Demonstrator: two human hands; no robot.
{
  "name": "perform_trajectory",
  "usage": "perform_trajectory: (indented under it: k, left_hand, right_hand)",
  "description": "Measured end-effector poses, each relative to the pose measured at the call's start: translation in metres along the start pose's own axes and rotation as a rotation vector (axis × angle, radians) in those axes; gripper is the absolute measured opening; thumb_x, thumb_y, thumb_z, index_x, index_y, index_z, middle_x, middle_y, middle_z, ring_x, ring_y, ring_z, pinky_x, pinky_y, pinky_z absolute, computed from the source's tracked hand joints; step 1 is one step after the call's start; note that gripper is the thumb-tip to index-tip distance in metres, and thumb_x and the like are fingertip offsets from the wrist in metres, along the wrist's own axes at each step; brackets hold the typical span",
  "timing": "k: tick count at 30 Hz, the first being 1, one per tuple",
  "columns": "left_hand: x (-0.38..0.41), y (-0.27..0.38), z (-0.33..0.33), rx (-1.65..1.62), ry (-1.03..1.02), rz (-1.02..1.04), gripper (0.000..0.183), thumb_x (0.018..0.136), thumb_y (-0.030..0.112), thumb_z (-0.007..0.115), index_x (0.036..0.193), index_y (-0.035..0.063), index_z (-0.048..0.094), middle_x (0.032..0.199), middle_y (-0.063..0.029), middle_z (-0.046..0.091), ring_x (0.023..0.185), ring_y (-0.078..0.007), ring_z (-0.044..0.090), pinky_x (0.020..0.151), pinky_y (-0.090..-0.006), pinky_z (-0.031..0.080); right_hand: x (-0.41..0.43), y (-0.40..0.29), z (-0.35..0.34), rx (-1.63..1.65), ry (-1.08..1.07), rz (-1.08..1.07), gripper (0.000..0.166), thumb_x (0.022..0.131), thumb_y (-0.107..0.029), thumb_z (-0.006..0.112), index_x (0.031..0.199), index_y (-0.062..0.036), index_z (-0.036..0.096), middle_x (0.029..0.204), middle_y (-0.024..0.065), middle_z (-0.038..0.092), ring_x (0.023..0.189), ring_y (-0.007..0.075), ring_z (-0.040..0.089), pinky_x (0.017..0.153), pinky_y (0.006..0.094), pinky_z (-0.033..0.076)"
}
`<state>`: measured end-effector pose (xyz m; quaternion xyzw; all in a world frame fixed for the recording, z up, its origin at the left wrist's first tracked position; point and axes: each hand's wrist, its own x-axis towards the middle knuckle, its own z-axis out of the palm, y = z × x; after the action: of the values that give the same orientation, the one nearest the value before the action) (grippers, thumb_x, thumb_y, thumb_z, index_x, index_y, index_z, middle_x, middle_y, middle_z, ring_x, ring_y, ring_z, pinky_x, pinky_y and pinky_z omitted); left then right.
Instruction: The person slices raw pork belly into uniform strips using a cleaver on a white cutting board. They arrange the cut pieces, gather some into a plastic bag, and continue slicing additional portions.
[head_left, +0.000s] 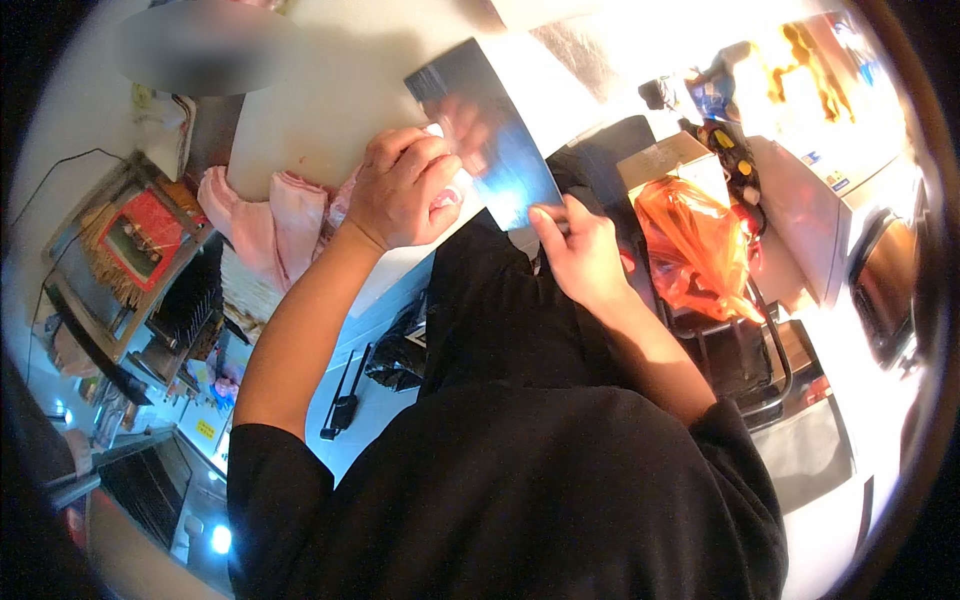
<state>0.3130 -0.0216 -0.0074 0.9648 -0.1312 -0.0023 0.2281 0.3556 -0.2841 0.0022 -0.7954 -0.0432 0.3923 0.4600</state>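
Note:
My right hand (581, 251) is closed around the handle end of a broad cleaver (502, 142). Its shiny blade slants up and to the left and reflects fingers. Close to the blade's left edge, my left hand (405, 184) curls over a strip of raw meat (461, 182), gripping it; most of that strip is hidden under the fingers. Left of the wrist, thick folded slabs of pale pink raw meat with skin (259, 221) lie at the edge of a whitish cutting board (300, 97).
An orange plastic bag (686, 240) and a cardboard box (667, 161) stand on the right, beside a white carton (806, 195). To the left is a rack holding a red-framed picture (146, 240). A black bag (394, 360) is below the board. Glare washes out the upper right.

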Motion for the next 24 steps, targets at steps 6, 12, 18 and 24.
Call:
perform_trajectory:
  k: [6,12,18,24]
  left_hand:
    - [-0.001,-0.001,0.0,-0.051,-0.003,0.017,0.035,0.07,0.021,0.074,0.102,0.0099,0.067,0.112,-0.0061,0.057,0.111,-0.0312,0.05,0.1,-0.0446,0.041]
    - [0.002,-0.002,0.0,-0.061,0.0,0.021,0.036,0.07,0.021,0.073,0.104,0.0095,0.068,0.112,-0.0067,0.057,0.11,-0.0312,0.051,0.098,-0.0448,0.042]
    - [0.003,-0.005,-0.002,-0.059,-0.006,0.029,0.036,0.071,0.021,0.073,0.104,0.0095,0.068,0.112,-0.0075,0.057,0.109,-0.032,0.05,0.098,-0.0453,0.041]
    - [-0.002,-0.002,-0.004,-0.042,-0.001,-0.012,0.03,0.073,0.022,0.072,0.1,0.0118,0.066,0.111,-0.0059,0.059,0.114,-0.0295,0.051,0.099,-0.044,0.042]
  right_hand:
    - [-0.01,0.022,-0.005,0.027,-0.055,-0.017,0.026,0.097,-0.015,0.069,0.086,0.0064,0.059,0.088,0.0195,0.076,0.066,0.0211,0.074,0.057,0.0331,0.056]
    - [0.017,-0.001,0.01,0.014,-0.012,-0.031,0.028,0.097,-0.018,0.069,0.085,0.006,0.06,0.092,0.02,0.075,0.068,0.0267,0.075,0.059,0.0349,0.056]
    - [0.037,-0.015,0.02,-0.012,0.042,-0.079,0.031,0.095,-0.022,0.071,0.083,0.0055,0.061,0.092,0.0203,0.074,0.07,0.0313,0.074,0.061,0.0374,0.057]
    - [0.012,0.002,-0.004,-0.036,-0.092,0.046,0.032,0.095,-0.022,0.071,0.085,0.0064,0.061,0.094,0.0203,0.075,0.072,0.0294,0.075,0.062,0.0359,0.057]
